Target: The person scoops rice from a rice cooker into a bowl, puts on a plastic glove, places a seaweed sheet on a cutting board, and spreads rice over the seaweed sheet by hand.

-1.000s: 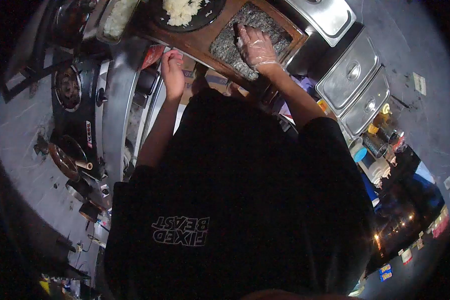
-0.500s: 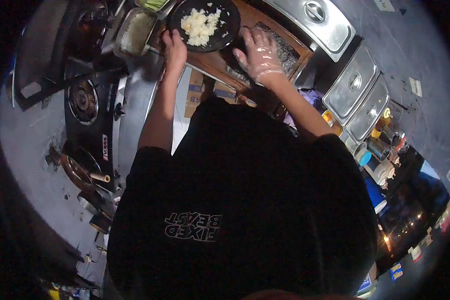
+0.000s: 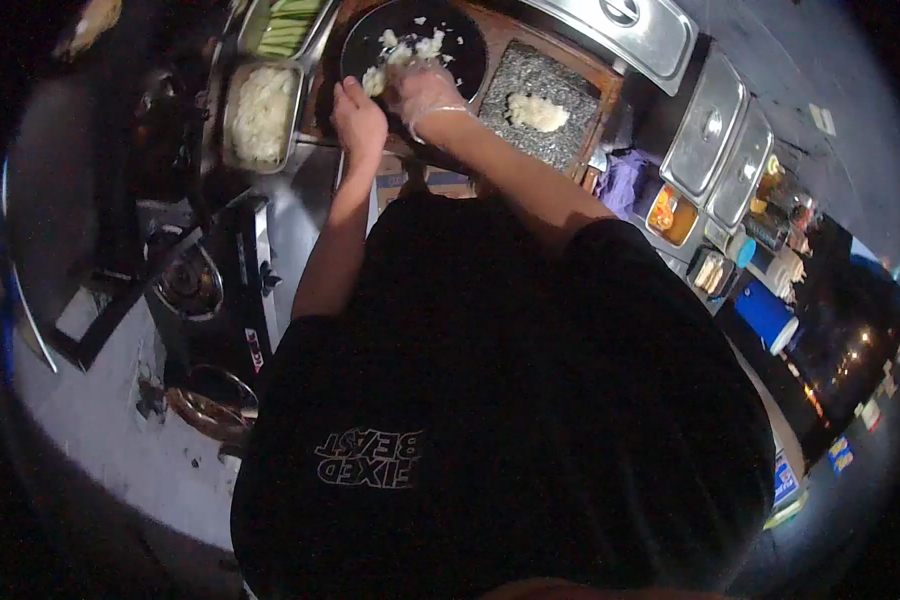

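A round black plate (image 3: 467,40) at the top holds loose white rice (image 3: 429,46). My right hand (image 3: 427,97), in a clear plastic glove, reaches over the plate with its fingers closed in the rice. At the plate's lower left rim is my bare left hand (image 3: 359,122), gripping the edge. To the right, a speckled dark grey square sheet (image 3: 507,75) lies on a brown wooden board (image 3: 603,80), with a clump of rice (image 3: 538,113) near its middle.
Left of the plate stand metal pans of shredded white food (image 3: 262,115) and green strips (image 3: 288,25). Lidded steel containers (image 3: 705,120) line the right side, near a purple cloth (image 3: 625,182), an orange-filled container (image 3: 672,215) and several bottles. A stove burner (image 3: 185,275) is at left.
My right hand has moved left from over the speckled sheet to the rice on the plate. A rice clump now shows on the sheet, and the plate's pile looks smaller and more scattered.
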Motion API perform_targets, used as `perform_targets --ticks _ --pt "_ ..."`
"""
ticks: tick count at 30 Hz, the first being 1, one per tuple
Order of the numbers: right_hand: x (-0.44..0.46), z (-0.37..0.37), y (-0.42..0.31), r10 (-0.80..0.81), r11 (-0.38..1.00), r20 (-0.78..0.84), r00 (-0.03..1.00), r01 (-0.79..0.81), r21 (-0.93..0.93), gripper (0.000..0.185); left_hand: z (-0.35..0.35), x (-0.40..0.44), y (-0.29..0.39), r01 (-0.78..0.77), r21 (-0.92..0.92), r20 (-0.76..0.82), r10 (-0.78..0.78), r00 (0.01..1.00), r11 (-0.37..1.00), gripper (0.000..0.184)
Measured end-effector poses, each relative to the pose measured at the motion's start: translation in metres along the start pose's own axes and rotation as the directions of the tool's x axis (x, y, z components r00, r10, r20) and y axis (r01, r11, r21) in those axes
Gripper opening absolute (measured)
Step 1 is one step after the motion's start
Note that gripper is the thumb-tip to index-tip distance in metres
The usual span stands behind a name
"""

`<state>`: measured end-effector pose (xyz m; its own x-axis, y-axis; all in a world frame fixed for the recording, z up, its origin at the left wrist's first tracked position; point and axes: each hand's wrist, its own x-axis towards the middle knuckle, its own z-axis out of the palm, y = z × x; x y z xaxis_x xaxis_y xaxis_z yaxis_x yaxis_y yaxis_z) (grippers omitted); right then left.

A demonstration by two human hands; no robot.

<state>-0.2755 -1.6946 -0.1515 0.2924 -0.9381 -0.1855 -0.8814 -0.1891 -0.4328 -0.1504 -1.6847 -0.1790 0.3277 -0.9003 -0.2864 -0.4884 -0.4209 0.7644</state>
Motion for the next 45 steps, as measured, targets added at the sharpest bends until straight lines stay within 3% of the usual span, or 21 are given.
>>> perform_targets --ticks 2,4,6,10,13,16,19,20,21,22,23,26,27,28,29,32,35,37,39,41,45 --pt "-0.016 -0.014 -0.003 0.022 0.997 0.101 0.995 -0.028 0.067 0.036 -0.006 -0.003 0.002 0.012 0.025 0.055 -0.013 0.998 1.0 0.059" --pt "-0.019 0.001 0.002 0.041 0.999 0.022 0.999 -0.04 -0.029 0.038 -0.017 0.001 0.019 0.05 0.024 0.13 -0.053 0.99 0.998 0.059" --pt "-0.032 -0.02 -0.019 0.125 0.992 -0.048 0.991 -0.126 -0.009 0.039 -0.012 0.008 0.006 -0.045 0.046 0.057 0.042 0.997 0.998 0.058" --pt "-0.036 -0.025 -0.013 -0.074 0.997 -0.008 0.997 0.074 0.001 0.041 -0.015 0.003 0.019 -0.06 0.067 0.045 0.057 0.997 0.996 0.058" --pt "-0.036 -0.016 -0.006 -0.138 0.99 -0.031 0.99 0.138 0.021 0.042 -0.011 0.007 0.01 -0.086 0.057 0.027 0.085 0.996 0.995 0.059" --pt "-0.034 -0.026 -0.006 -0.138 0.99 0.105 0.985 0.134 0.04 0.046 -0.013 0.004 0.013 -0.078 0.043 0.027 0.077 0.997 0.996 0.059" --pt "-0.027 -0.025 0.004 -0.168 0.983 0.136 0.976 0.156 0.094 0.04 -0.014 0.007 0.01 -0.103 0.039 0.038 0.101 0.994 0.994 0.058" --pt "-0.027 -0.033 0.005 -0.095 0.979 0.158 0.983 0.064 0.192 0.039 -0.015 0.009 0.006 -0.121 0.04 0.042 0.12 0.992 0.992 0.057" --pt "-0.024 -0.047 0.007 -0.023 0.959 0.188 0.982 -0.032 0.282 0.038 -0.021 0.011 0.01 -0.036 0.04 0.138 0.03 0.99 0.999 0.055" --pt "-0.023 -0.056 0.011 0.046 0.923 0.223 0.974 -0.127 0.363 0.038 -0.022 0.007 0.014 -0.102 0.02 0.091 0.1 0.991 0.995 0.052" --pt "-0.015 -0.02 0.04 -0.017 0.8 0.026 0.999 -0.002 0.6 0.032 -0.02 0.011 0.01 -0.114 0.068 0.083 0.109 0.991 0.991 0.052" --pt "-0.031 -0.052 0.068 0.087 0.627 -0.039 0.995 -0.024 0.779 0.027 -0.03 0.019 0.014 -0.132 0.16 0.048 0.126 0.991 0.978 0.052" --pt "-0.049 -0.07 0.076 0.076 0.645 -0.122 0.99 0.045 0.763 0.027 -0.032 0.019 0.023 -0.045 0.002 0.056 0.044 0.997 0.999 0.052" --pt "-0.068 -0.077 0.088 0.144 0.746 -0.17 0.975 0.006 0.666 0.031 -0.034 0.018 0.028 0.047 -0.156 0.075 -0.036 0.997 0.987 0.052" --pt "-0.084 -0.082 0.1 0.2 0.829 -0.228 0.953 -0.041 0.557 0.034 -0.035 0.022 0.027 0.009 -0.192 0.068 0.004 0.998 0.981 0.051" --pt "-0.129 -0.065 0.14 0.232 0.958 -0.226 0.946 -0.182 0.221 0.028 -0.033 0.041 0.004 0.137 -0.27 0.161 -0.096 0.982 0.953 0.047" --pt "-0.148 -0.04 0.159 0.111 0.99 -0.283 0.953 -0.083 0.11 0.023 -0.026 0.044 -0.027 -0.069 -0.169 0.162 0.097 0.982 0.983 0.041" --pt "-0.145 -0.037 0.169 0.035 0.997 -0.297 0.954 -0.015 0.069 0.019 -0.024 0.032 -0.03 0.123 -0.403 0.158 -0.064 0.985 0.907 0.037" --pt "-0.14 -0.029 0.173 -0.016 0.997 -0.322 0.947 0.039 0.065 0.014 -0.019 0.007 -0.034 0.161 -0.465 0.056 -0.153 0.987 0.87 0.034" --pt "-0.14 -0.024 0.178 -0.071 0.994 -0.324 0.943 0.094 0.054 0.015 -0.009 -0.025 -0.024 0.029 -0.352 -0.085 -0.063 0.994 0.935 0.033" --pt "-0.145 -0.021 0.192 -0.116 0.993 -0.227 0.967 0.114 -0.02 0.02 0.007 -0.042 -0.035 -0.12 -0.191 -0.167 0.089 0.982 0.974 0.035"
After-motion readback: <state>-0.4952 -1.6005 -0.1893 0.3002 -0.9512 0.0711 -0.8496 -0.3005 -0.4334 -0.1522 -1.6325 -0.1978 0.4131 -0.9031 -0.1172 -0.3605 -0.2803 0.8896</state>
